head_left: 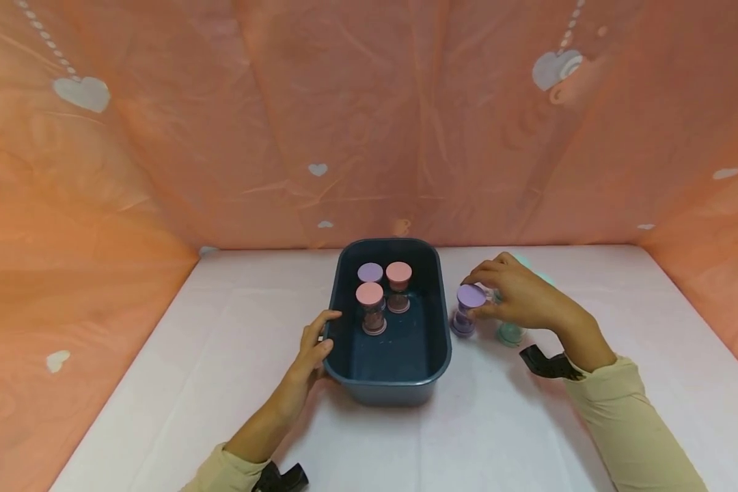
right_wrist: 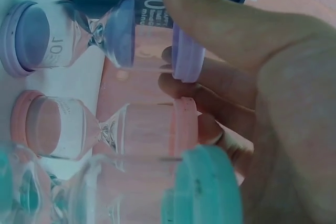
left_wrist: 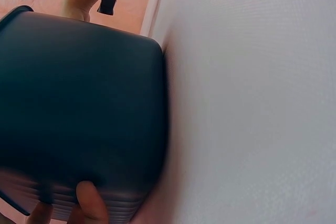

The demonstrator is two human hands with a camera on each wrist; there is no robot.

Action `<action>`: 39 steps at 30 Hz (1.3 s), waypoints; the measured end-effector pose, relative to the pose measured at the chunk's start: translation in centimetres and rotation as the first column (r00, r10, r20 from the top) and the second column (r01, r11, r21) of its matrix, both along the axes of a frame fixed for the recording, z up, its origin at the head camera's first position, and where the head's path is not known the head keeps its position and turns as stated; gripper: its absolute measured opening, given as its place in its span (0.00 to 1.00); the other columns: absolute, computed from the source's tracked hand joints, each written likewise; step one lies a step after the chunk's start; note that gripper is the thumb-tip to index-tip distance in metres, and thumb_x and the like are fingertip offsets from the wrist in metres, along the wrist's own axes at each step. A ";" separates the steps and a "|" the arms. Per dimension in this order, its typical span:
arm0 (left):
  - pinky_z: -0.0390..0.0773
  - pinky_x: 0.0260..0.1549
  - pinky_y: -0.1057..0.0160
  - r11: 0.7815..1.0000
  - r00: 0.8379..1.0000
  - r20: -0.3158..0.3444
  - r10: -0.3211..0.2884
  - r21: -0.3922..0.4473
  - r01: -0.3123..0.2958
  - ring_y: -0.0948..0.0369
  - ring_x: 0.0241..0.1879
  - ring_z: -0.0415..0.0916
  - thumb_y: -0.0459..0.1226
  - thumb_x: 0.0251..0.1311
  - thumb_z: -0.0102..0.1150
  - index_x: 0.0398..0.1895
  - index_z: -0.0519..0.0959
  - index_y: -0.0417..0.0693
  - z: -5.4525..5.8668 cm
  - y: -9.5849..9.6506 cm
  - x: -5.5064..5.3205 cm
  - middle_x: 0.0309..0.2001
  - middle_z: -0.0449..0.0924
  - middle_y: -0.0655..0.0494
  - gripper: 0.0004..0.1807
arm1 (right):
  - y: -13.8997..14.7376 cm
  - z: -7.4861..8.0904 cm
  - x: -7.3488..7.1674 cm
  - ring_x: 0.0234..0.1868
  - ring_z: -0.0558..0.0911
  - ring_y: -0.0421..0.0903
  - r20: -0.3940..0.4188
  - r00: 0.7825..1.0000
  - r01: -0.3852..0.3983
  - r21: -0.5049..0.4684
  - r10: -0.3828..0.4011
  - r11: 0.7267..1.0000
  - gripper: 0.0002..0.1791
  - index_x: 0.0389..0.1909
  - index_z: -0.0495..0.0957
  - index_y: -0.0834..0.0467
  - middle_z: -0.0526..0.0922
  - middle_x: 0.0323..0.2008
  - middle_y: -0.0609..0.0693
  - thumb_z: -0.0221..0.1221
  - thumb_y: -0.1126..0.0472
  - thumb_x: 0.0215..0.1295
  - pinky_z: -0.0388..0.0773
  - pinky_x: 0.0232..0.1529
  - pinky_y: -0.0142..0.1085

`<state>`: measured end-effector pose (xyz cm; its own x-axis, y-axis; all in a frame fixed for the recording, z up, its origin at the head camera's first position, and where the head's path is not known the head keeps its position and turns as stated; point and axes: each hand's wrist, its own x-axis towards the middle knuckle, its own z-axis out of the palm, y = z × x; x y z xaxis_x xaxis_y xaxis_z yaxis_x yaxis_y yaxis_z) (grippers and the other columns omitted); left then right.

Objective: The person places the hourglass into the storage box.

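Around the top cap of a purple hourglass (head_left: 471, 296), my right hand (head_left: 523, 297) pinches with thumb and fingers. The hourglass is upright beside the bin's right wall; its purple lower cap looks close to the table. My left hand (head_left: 299, 372) holds the left wall of a dark blue bin (head_left: 387, 393), with fingertips at its rim. Inside the bin, toward its far half, stand two pink-capped hourglasses (head_left: 370, 295) and a purple-capped hourglass (head_left: 370, 272). Right next to the right hand are a pink hourglass (right_wrist: 186, 127) and teal hourglasses (right_wrist: 210, 187), partly hidden by it in the head view.
A white cloth (head_left: 178, 383) covers the table. Behind and at both sides hangs an orange-pink curtain (head_left: 369, 123) with pale hearts. The bin's near inner floor (head_left: 400, 355) shows bare. Black wrist straps (head_left: 550, 364) sit on both forearms.
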<state>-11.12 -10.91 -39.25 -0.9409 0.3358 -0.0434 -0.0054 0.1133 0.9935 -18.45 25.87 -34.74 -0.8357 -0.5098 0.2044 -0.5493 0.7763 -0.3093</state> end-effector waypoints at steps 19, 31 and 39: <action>0.69 0.52 0.52 1.000 1.000 -0.010 -0.016 -0.001 0.016 0.39 0.66 0.59 0.52 0.71 0.32 0.75 0.53 0.58 -0.1 0.0 0.2 0.74 0.41 0.51 0.30 | 0.0 1.0 0.8 0.50 0.75 0.46 0.019 1.000 0.022 -0.047 -0.021 0.999 0.24 0.47 0.84 0.50 0.84 0.45 0.44 0.76 0.47 0.48 0.73 0.53 0.46; 0.71 0.50 0.52 1.000 1.000 0.010 0.001 -0.010 -0.001 0.39 0.67 0.57 0.51 0.72 0.31 0.74 0.53 0.60 -0.2 -0.4 0.5 0.74 0.40 0.51 0.29 | -0.3 1.4 1.5 0.49 0.79 0.48 0.042 0.995 0.092 -0.101 -0.089 0.991 0.30 0.50 0.81 0.51 0.83 0.45 0.46 0.74 0.41 0.49 0.75 0.54 0.51; 0.70 0.52 0.51 1.000 1.000 -0.010 -0.012 -0.007 0.012 0.38 0.67 0.57 0.50 0.72 0.31 0.74 0.53 0.59 0.0 -0.2 0.1 0.74 0.39 0.50 0.29 | 0.0 2.2 1.7 0.49 0.81 0.48 0.029 0.992 0.125 -0.162 -0.122 0.979 0.30 0.50 0.82 0.48 0.83 0.45 0.46 0.73 0.38 0.48 0.76 0.52 0.52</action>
